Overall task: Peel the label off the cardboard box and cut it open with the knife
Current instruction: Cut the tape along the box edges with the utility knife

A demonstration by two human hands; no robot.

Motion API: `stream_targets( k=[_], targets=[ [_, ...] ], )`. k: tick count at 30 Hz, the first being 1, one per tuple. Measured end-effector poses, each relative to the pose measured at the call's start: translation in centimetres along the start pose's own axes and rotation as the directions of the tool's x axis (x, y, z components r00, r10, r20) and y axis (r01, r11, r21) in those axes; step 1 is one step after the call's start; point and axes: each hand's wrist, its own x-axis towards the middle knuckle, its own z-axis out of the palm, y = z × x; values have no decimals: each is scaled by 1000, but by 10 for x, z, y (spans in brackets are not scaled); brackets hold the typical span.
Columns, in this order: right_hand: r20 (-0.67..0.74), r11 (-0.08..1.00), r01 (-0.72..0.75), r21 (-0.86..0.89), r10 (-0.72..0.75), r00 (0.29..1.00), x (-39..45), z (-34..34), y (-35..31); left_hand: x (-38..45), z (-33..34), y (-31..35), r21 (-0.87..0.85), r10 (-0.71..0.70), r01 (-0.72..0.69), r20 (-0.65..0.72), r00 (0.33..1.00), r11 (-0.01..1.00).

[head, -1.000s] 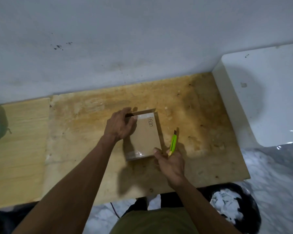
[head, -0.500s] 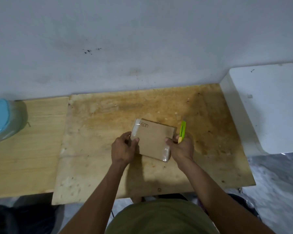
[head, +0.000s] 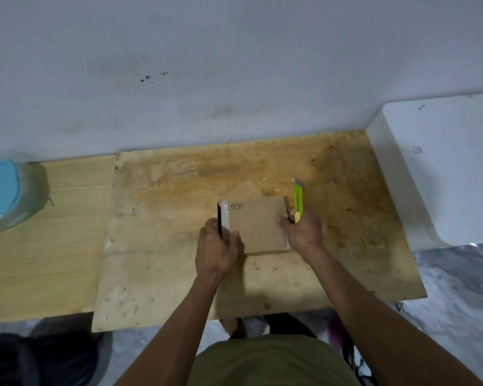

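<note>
A plain room in a home, likely a makeshift work corner: a stained plywood worktop (head: 179, 246) against a scuffed grey wall (head: 234, 65), marble-patterned floor (head: 457, 302) and a white appliance (head: 444, 168) alongside.

You have one cardboard box (head: 258, 225), with one handwritten word on its top, and one green utility knife (head: 298, 200). Two hands are in view: one left hand (head: 216, 250) and one right hand (head: 303, 232). One bench (head: 179, 246) of two wooden boards carries them, along with one blue-lidded container (head: 4, 195).
</note>
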Motion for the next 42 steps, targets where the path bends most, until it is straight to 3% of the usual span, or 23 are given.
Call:
stream_targets(
  k=[3, 7, 11, 14, 17, 23, 42],
  targets=[
    [8, 1000, -10, 29, 10, 1000, -1, 0, 0, 7, 0, 6, 22, 99, -100, 26, 995, 995],
    [-39, 1000, 7, -2, -7, 999, -3, -10, -1, 23, 3, 20, 188, 216, -231, 94, 972, 955],
    [-76, 997, 47, -54, -52, 996, -9, -26, 5, 33, 9, 28, 290, 254, -301, 189, 948, 908],
    [-15, 995, 56, -82, -58, 998, -12, -32, 14, 34, 15, 26, 342, 291, -342, 193, 937, 875],
    [55, 991, 101, -83, -97, 994, -20, -35, 18, 33, 22, 21, 371, 297, -342, 174, 939, 863],
    [51, 959, 243, -142, -238, 970, -36, -39, 8, 27, 29, 16, 414, 338, -356, 119, 934, 838],
    [74, 957, 204, -204, -193, 978, -43, -27, -5, 27, 34, 12, 451, 359, -364, 100, 928, 815]
  ],
)
